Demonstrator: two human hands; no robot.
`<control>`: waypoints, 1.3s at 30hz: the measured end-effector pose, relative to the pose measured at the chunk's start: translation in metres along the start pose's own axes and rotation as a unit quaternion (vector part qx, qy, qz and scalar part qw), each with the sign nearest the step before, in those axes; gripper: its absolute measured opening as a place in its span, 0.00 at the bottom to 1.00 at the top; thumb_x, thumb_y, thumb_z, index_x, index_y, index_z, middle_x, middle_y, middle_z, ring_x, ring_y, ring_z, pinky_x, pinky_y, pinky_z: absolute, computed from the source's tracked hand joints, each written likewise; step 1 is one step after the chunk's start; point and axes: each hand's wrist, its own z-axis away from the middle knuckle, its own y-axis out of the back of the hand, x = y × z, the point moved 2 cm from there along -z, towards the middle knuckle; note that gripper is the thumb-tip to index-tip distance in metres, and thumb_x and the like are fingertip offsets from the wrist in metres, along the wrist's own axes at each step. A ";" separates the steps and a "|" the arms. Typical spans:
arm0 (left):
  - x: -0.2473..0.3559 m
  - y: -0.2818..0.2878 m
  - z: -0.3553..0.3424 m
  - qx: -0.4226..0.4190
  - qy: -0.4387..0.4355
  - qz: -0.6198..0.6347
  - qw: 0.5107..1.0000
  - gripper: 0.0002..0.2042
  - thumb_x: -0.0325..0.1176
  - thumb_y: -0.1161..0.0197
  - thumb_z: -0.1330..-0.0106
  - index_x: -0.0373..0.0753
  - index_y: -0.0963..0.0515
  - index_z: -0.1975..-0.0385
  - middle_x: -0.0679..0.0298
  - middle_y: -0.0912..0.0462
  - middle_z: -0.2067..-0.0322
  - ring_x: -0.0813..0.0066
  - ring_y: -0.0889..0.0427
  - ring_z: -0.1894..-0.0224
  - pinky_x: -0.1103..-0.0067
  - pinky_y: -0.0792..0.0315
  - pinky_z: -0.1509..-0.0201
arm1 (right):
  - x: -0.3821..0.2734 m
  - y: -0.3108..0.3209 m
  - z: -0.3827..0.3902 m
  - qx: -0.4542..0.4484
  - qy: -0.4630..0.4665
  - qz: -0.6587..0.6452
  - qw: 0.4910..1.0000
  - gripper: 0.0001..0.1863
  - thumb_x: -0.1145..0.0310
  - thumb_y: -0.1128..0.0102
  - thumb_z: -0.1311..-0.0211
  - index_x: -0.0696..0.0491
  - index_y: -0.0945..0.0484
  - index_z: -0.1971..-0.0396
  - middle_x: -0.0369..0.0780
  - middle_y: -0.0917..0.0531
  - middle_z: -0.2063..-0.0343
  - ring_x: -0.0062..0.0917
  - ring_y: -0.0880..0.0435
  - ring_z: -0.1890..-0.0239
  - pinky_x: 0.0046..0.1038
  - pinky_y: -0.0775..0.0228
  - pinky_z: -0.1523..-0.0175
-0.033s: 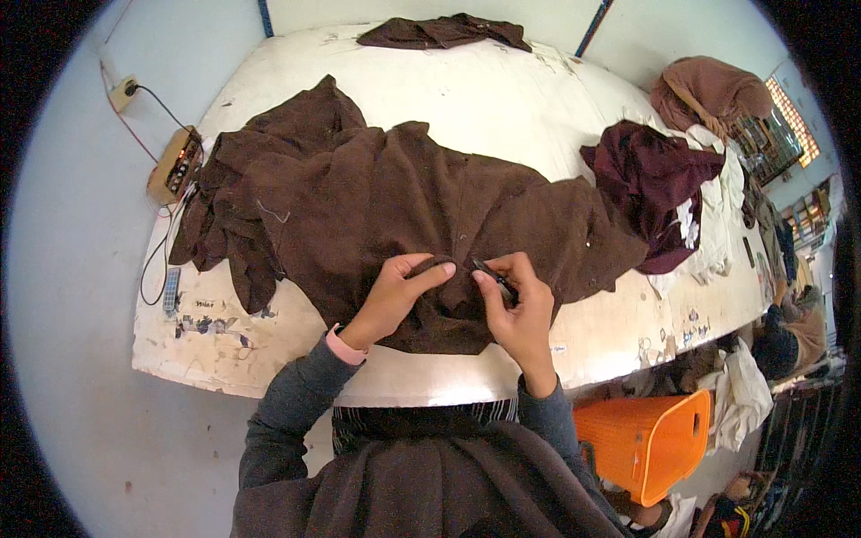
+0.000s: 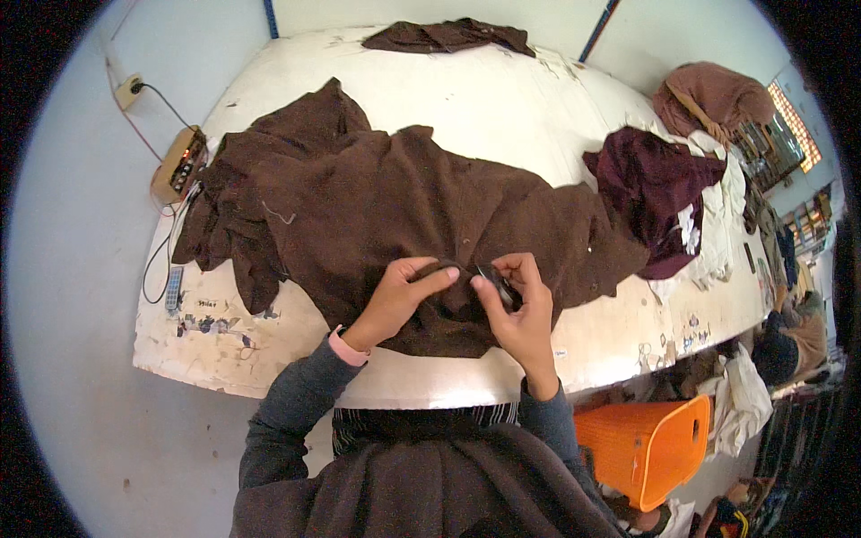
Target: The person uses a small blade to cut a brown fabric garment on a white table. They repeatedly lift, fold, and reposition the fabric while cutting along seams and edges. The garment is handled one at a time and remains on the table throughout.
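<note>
A large dark brown garment (image 2: pixel 359 206) lies spread and rumpled over the white table, its near edge close to the table's front. My left hand (image 2: pixel 399 300) pinches a fold of this cloth between thumb and fingers, near the middle of the near side. Just to its right, my right hand (image 2: pixel 522 309) is closed around a small black tool that looks like thread snips (image 2: pixel 508 289). The tool's thin tip points up and left, near the pinched fold. The fingers cover most of its body.
Maroon cloth (image 2: pixel 650 197) and white cloth (image 2: pixel 725 211) lie on the table (image 2: pixel 466 381) at right; a brown bundle (image 2: pixel 444 36) is at the far edge. A power box (image 2: pixel 178 166) with cables and a remote (image 2: pixel 174 289) sit left. An orange basket (image 2: pixel 641 448) stands below right.
</note>
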 end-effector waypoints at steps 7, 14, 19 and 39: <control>0.059 0.013 -0.006 0.104 -0.349 -0.297 0.883 0.12 0.32 0.32 0.35 0.36 0.18 0.54 0.60 0.15 0.55 0.68 0.17 0.53 0.73 0.26 0.46 | 0.145 0.066 -0.027 0.104 -0.146 -0.160 0.971 0.11 0.68 0.34 0.36 0.58 0.19 0.57 0.39 0.16 0.62 0.26 0.17 0.59 0.29 0.25 0.53; 0.101 0.102 0.011 0.493 -0.317 -0.573 0.573 0.19 0.43 0.36 0.31 0.40 0.23 0.45 0.53 0.24 0.47 0.53 0.25 0.42 0.60 0.35 0.37 | 0.113 0.111 -0.060 0.331 -0.143 -0.325 0.874 0.32 0.70 0.32 0.36 0.48 0.37 0.35 0.38 0.20 0.43 0.09 0.30 0.72 0.12 0.44 0.73; 0.076 0.148 0.004 0.419 -0.099 -0.571 0.699 0.20 0.49 0.36 0.31 0.39 0.18 0.51 0.59 0.16 0.60 0.56 0.22 0.45 0.57 0.33 0.39 | 0.104 0.066 -0.033 0.218 -0.164 -0.326 0.905 0.25 0.72 0.34 0.35 0.52 0.32 0.40 0.37 0.18 0.48 0.16 0.22 0.58 0.19 0.32 0.53; 0.026 -0.007 0.006 -0.019 -0.329 -0.356 0.875 0.13 0.30 0.25 0.40 0.37 0.20 0.57 0.61 0.13 0.64 0.72 0.14 0.63 0.77 0.22 0.60 | 0.028 -0.023 -0.021 -0.077 -0.177 -0.347 0.918 0.19 0.68 0.28 0.39 0.58 0.18 0.50 0.34 0.16 0.63 0.15 0.21 0.59 0.20 0.30 0.52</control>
